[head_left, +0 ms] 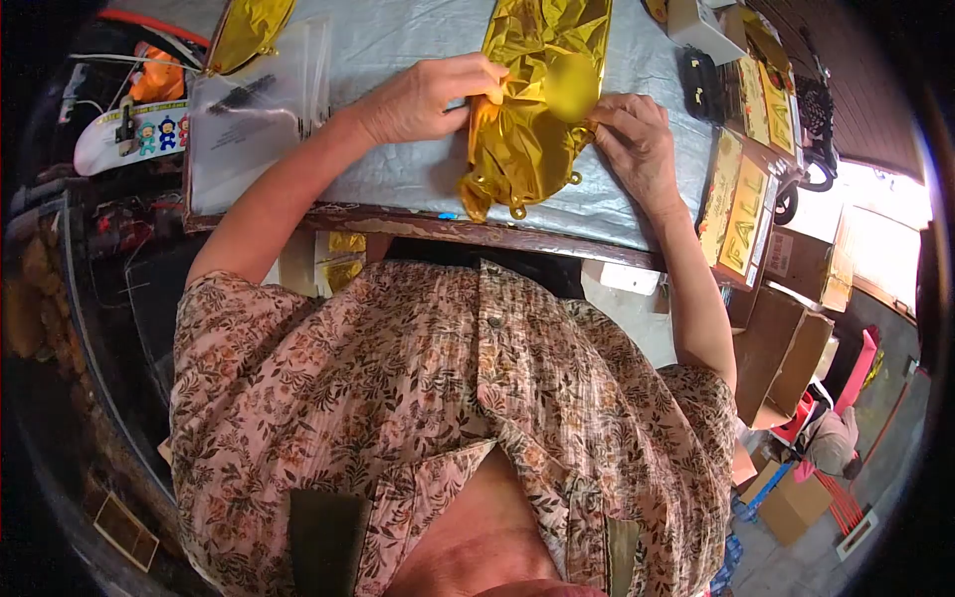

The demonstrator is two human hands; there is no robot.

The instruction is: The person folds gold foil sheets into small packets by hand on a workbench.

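Note:
A flat, crinkled gold foil balloon (532, 164) lies on the silver-covered table (388, 184), its lower end close to the front edge. Small tabs with holes stick out along its bottom and right side. My left hand (428, 98) pinches the left edge of the foil between thumb and fingers. On the opposite side, my right hand (639, 144) has its fingertips closed on the right edge. A round blurred patch covers part of the foil between the hands.
Clear plastic sleeves (254, 149) lie at the table's left, below another gold foil piece (249, 35). A black case (702, 85) and a white box (704, 28) sit at the right. Boxes marked FALL (741, 219) line the right edge. Cardboard boxes (781, 353) stand beyond.

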